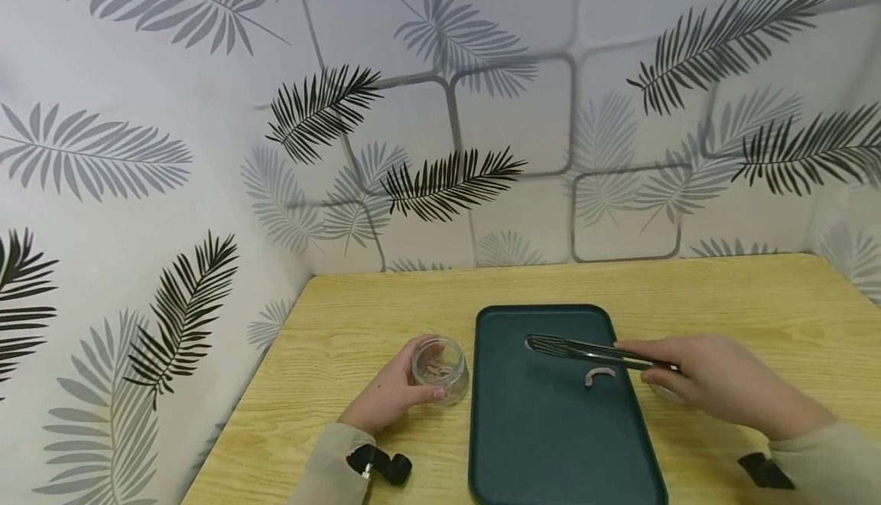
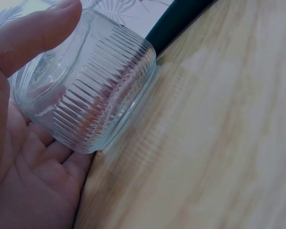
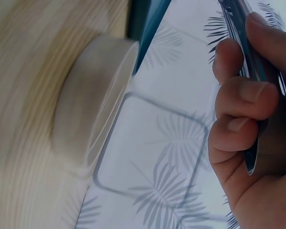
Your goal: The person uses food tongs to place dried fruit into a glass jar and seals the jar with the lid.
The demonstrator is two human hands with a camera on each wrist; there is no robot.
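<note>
Leaf-print covering (image 1: 454, 23) backs a wood-grain desk (image 1: 385, 298), with a dark green tray (image 1: 551, 444) reaching toward its near edge. Between the tray and the desk's left edge, the left hand (image 1: 392, 394) curls round a ribbed glass jar (image 1: 450, 392) holding small pieces (image 1: 437, 371), just beside the tray. The right hand (image 1: 723, 382) grips metal tongs (image 1: 585, 350), their tips over the tray's far half. One curved pinkish piece (image 1: 602, 372) lies near the tray's right edge; beyond that edge stands a pale round dish (image 3: 86, 105).
</note>
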